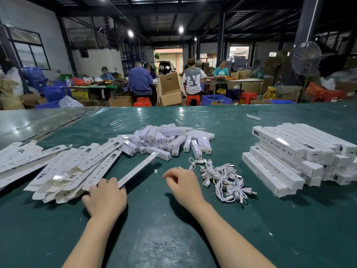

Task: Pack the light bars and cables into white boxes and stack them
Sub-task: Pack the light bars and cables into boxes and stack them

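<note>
Your left hand [105, 198] grips a flat box [138, 170]; right hand [182, 183], loosely curled and empty, sits beside the cables [224, 177].

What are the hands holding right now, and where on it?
The left hand grips a flattened white box by its near end. The right hand appears to hold nothing, fingers loosely curled beside the cables.

Round ceiling lamps [130, 33] light the hall from above. The light is bright on the green table cover [173, 238] and dimmer under the dark roof. White glare spots sit on the glossy cover's far edge. Soft shadows lie beside the left hand [105, 198] and right hand [182, 185]. The flat box [139, 168] gripped by the left hand is smeared with blur. The wide lens bends lines at the edges.
</note>
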Tool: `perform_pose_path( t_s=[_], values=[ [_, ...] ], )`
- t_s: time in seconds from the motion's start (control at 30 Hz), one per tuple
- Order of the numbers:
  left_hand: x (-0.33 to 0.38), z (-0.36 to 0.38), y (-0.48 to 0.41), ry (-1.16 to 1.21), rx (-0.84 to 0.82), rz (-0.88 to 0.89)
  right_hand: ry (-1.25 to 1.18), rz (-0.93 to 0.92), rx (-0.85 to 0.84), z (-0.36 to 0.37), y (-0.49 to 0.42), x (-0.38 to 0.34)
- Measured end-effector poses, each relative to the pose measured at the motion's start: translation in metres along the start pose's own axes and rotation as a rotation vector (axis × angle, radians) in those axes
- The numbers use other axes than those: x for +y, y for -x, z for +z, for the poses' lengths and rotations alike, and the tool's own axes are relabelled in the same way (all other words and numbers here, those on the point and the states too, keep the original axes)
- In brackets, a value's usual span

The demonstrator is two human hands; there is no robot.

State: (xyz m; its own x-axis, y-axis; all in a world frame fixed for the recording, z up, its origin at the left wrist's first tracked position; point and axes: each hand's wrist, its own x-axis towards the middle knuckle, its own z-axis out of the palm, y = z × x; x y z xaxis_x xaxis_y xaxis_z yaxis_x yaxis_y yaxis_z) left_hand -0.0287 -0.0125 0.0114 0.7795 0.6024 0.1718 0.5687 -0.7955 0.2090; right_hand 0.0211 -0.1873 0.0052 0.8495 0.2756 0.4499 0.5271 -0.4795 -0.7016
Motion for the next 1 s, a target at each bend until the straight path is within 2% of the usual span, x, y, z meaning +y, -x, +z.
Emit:
perform_pose_path(
  t_s=[0.1, 0.2, 0.3, 0.53, 0.6, 0.77, 1.0],
  values=[
    [0.01, -0.002, 0.006, 0.293, 0.087, 0.173, -0.056, -0.004, -0.016, 0.002, 0.001, -0.005],
    [0.026, -0.005, 0.023, 0.563, 0.108, 0.449, -0.508, 0.171, -0.064, -0.001, 0.0, -0.013],
    [0.04, -0.004, 0.039, 0.67, 0.082, 0.649, -0.932, 0.316, -0.168, -0.008, -0.001, -0.013],
    [0.039, 0.007, 0.035, 0.606, 0.051, 0.618, -1.102, 0.34, -0.254, -0.014, -0.001, -0.004],
    [0.037, 0.007, 0.035, 0.678, 0.033, 0.589, -1.159, 0.34, -0.229, -0.013, -0.002, -0.002],
    [0.035, 0.002, 0.034, 0.969, 0.032, 0.566, -1.334, 0.442, -0.016, -0.019, -0.009, 0.002],
    [0.037, 0.0, 0.036, 1.157, 0.131, 0.508, -1.456, 0.49, -0.019, -0.021, -0.009, 0.004]
  ],
)
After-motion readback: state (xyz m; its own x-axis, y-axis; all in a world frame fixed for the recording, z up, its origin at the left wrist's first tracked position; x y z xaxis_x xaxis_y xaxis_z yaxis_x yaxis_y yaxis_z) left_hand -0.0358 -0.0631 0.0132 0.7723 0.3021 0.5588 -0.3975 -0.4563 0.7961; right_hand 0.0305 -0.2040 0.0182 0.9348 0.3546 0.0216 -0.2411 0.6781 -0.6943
